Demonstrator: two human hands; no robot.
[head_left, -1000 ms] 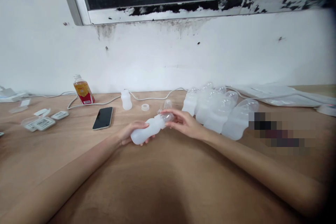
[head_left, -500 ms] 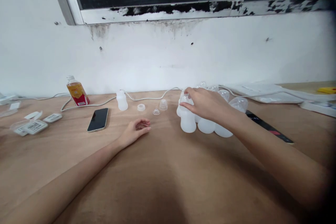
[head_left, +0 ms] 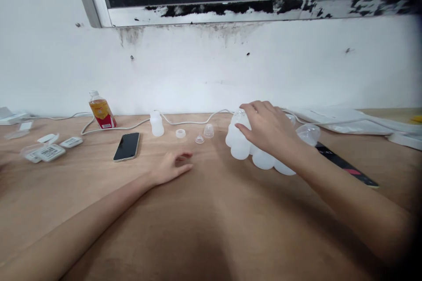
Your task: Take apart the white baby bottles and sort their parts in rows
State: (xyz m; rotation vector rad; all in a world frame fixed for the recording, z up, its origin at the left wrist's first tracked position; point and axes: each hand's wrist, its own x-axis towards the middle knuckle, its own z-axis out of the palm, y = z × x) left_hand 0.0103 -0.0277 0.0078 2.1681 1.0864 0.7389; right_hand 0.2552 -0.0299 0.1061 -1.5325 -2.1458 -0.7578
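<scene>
My left hand (head_left: pixel 174 167) rests on the table with its fingers curled apart and nothing between them. Over a cluster of white bottles (head_left: pixel 240 147) at the right, my right hand (head_left: pixel 263 123) spreads its thumb and fingers; whether its fingertips touch the bottles behind is hidden. Left of centre stands a single white bottle (head_left: pixel 157 124). Beside it lie a white ring (head_left: pixel 180 133), a small clear nipple (head_left: pixel 199 139) and a clear dome cap (head_left: pixel 209 130). More clear domes (head_left: pixel 308 134) show behind my right wrist.
A phone (head_left: pixel 127 146) lies at the left, below a drink bottle (head_left: pixel 102 109). Small white cases (head_left: pixel 51 152) sit far left. A cable (head_left: pixel 194 123) runs along the wall. A dark flat device (head_left: pixel 346 164) and plastic bags (head_left: pixel 343 120) lie at the right.
My right hand has moved slightly right and its fingers have spread over the bottles. The front bottle of the cluster has shifted back, closer to the others. My left hand has hardly changed.
</scene>
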